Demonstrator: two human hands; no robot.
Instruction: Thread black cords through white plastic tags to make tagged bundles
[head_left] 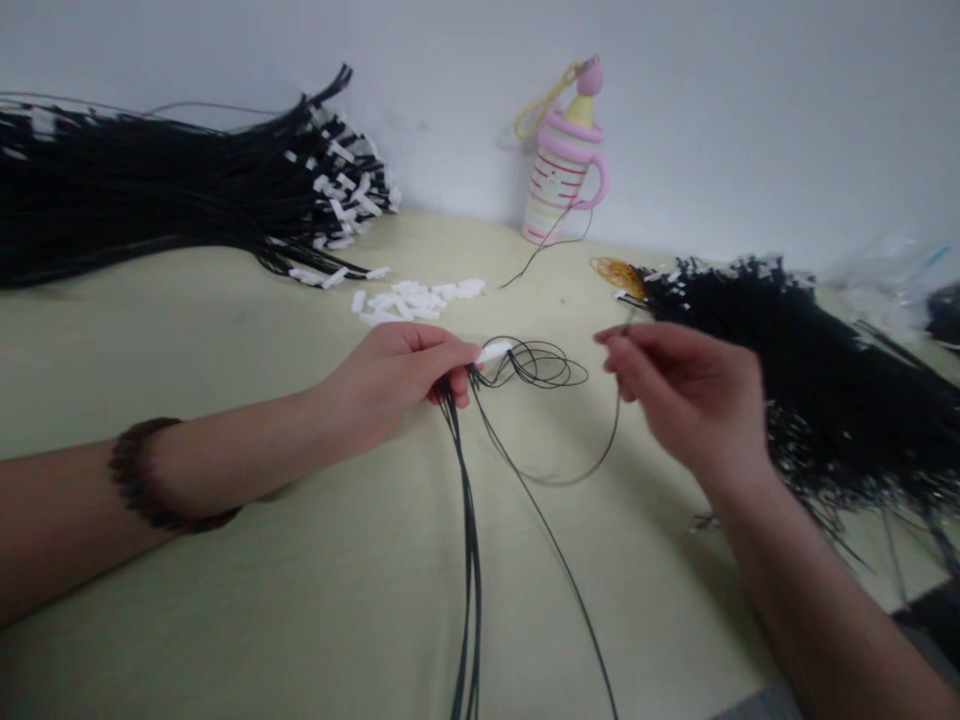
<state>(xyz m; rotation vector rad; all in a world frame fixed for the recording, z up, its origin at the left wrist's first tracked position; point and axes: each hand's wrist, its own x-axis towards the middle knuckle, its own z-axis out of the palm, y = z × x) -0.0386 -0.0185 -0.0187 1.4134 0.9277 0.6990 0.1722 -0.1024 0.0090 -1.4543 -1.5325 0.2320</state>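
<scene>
Cords, black, thin (469, 560): several strands pinched in the left hand (397, 375), fingers closed on them together with a small white clip (495, 351) at centre frame; loose ends coil just beyond the clip. Right hand (686, 385): fingers closed lightly on a single strand (592, 465) that loops down and back toward the left hand.

Progress, judged: large bundle with white clips fitted (187, 200), upper left, looks finished; second black bundle (810, 380), right of frame, appears still to be worked through. Loose white clips (416, 300) lie above the left hand.

Room: bare counter (225, 330) open in the lower middle and left; right side crowded by the bundle. Pink bottle (562, 170) stands at the back wall.
</scene>
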